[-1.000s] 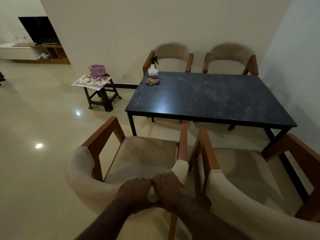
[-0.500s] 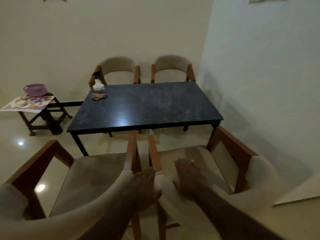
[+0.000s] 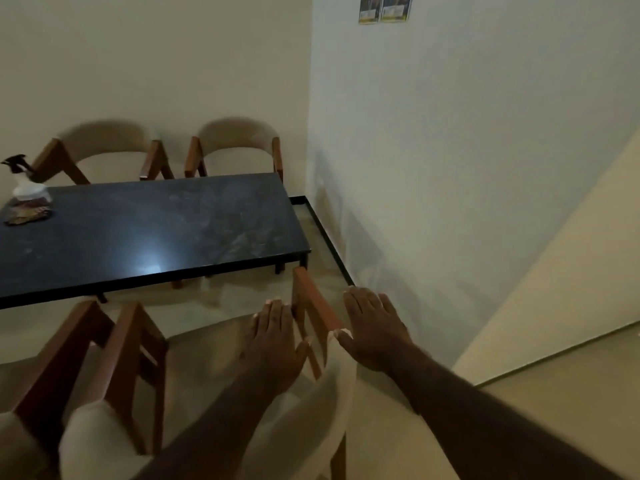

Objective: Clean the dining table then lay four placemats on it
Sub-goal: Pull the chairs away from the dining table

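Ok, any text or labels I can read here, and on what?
Nothing can be read.
Wall cards: there is print, but it is too small and blurred to read.
Spray bottle: no label shows.

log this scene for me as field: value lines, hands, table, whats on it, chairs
left hand: open, fingers straight, over the seat of the near right chair
right hand: open, fingers straight, just right of that chair's armrest; contact unclear
table: dark top, smudged, no placemats on it
spray bottle: upright near the table's far left corner
cloth: patterned, lying at the bottle's base
far chairs: two, side by side behind the table
cleaning: tools untouched
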